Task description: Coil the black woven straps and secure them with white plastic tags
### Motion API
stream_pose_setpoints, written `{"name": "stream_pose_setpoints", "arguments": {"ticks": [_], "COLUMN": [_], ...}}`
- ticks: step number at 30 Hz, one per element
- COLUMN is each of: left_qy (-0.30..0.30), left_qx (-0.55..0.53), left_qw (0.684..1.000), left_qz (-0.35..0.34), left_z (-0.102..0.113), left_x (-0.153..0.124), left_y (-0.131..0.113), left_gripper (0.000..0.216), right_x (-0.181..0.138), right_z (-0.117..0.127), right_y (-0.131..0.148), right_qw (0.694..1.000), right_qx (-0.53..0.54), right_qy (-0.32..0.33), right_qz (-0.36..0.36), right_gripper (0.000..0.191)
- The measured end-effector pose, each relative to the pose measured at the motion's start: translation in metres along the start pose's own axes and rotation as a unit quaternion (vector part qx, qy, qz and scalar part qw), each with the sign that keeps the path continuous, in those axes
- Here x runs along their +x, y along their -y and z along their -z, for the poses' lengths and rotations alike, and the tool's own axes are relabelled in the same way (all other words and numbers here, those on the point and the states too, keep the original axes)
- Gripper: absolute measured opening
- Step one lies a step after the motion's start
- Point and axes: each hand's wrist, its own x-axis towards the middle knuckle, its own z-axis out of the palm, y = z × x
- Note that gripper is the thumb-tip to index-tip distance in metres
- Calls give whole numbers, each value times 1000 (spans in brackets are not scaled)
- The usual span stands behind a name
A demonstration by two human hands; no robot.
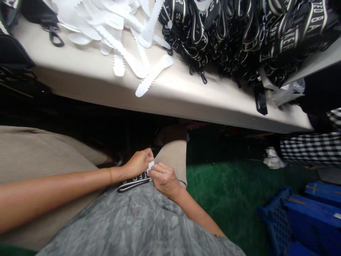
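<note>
Over my lap, my left hand (pixel 139 163) and my right hand (pixel 165 178) are close together, both with fingers pinched. Between the fingertips shows a small part of a white plastic strip (pixel 150 165), which both hands grip. It looks like the toothed white strips on the table. Just below it lies a folded black webbing strap (pixel 134 184) with pale edges and pale lettering, its looped end pointing left. The strap meets the strip at my right fingertips; my fingers hide how the two are joined.
A pale table (pixel 170 103) runs across in front of me. On it lie a heap of white toothed strips (pixel 153 76) and a pile of black lettered straps with metal clips (pixel 226 39). Blue crates (pixel 314 217) stand on the green floor, near a person's checked sleeve (pixel 311 147).
</note>
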Motion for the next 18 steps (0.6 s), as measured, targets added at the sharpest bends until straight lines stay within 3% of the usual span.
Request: {"name": "stream_pose_setpoints", "arguments": {"ticks": [3,6,10,14,18], "left_qy": [-13,-29,23,60,19], "left_qx": [3,7,72,126,72], "left_qw": [1000,999,990,969,988], "left_qz": [-1,-17,-122,-203,-134], "left_z": [0,4,13,22,21], "left_x": [1,-2,-9,-12,-8], "left_y": [1,1,-4,-13,-14], "left_gripper": [10,11,4,9,6], "right_x": [2,6,7,6,7], "right_z": [-1,-3,-5,-2,2], "right_y": [-1,0,6,9,7], "right_qw": [1000,990,962,972,988], "right_qx": [21,115,197,147,108], "right_qy": [10,-26,-97,-125,-89], "right_qz": [-16,-83,-161,-131,-59], "right_gripper": [22,20,15,16,23]}}
